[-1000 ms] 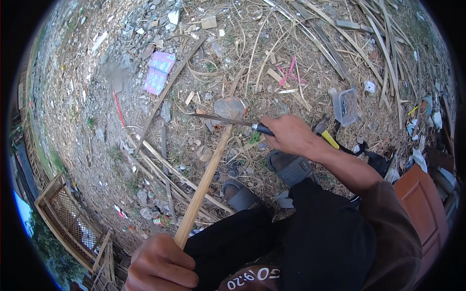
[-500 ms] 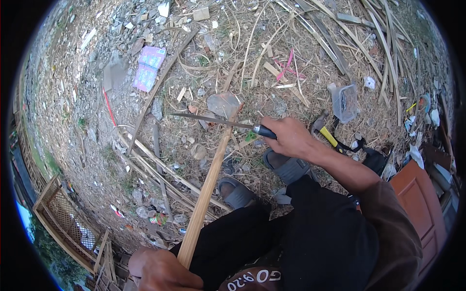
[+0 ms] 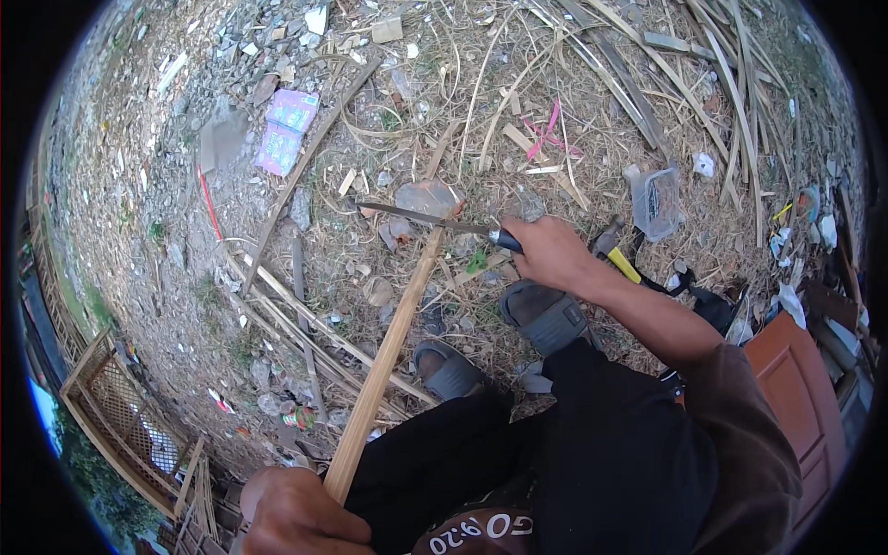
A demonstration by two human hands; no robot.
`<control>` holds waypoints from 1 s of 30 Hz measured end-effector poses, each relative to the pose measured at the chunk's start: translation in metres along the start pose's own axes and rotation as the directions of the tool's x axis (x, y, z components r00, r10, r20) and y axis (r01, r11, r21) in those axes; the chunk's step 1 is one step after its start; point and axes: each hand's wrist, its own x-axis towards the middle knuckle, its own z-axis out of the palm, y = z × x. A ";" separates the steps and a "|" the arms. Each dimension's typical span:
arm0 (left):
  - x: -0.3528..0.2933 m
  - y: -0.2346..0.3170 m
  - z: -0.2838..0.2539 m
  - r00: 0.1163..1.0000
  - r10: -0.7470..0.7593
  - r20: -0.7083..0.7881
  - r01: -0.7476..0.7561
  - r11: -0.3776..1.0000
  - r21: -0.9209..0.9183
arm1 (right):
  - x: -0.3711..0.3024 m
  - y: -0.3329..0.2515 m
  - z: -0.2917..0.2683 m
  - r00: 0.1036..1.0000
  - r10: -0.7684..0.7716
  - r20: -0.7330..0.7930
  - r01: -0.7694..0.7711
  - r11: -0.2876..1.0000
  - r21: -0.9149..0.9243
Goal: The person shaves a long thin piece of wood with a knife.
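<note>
My right hand point(image 3: 555, 254) is closed round the black handle of a long, narrow-bladed knife point(image 3: 407, 214). Its blade points left and lies across the far end of a long, pale wooden strip point(image 3: 384, 370). At the strip's near end, by my left thigh, my left hand point(image 3: 301, 513) is wrapped round it; the fingers are partly hidden. The strip slants away from me toward a flat stone point(image 3: 427, 196) on the ground. Whether the blade bites into the wood cannot be made out.
A hammer point(image 3: 618, 259) with a yellow grip lies right of my right hand, near a clear plastic box point(image 3: 657, 203). Thin strips point(image 3: 314, 324) lie to the left, more at the upper right. A brown panelled board point(image 3: 800, 379) stands at the right, a lattice frame point(image 3: 129, 421) at the left.
The knife has shifted slightly away from me and its tip has swung away and a little right. My left hand and the strip's near end have moved a little left.
</note>
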 end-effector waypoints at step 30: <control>0.002 0.002 0.008 0.996 -0.028 0.088 0.025 0.999 0.027 | -0.010 0.019 0.005 0.998 0.066 0.021 -0.069 0.919 0.388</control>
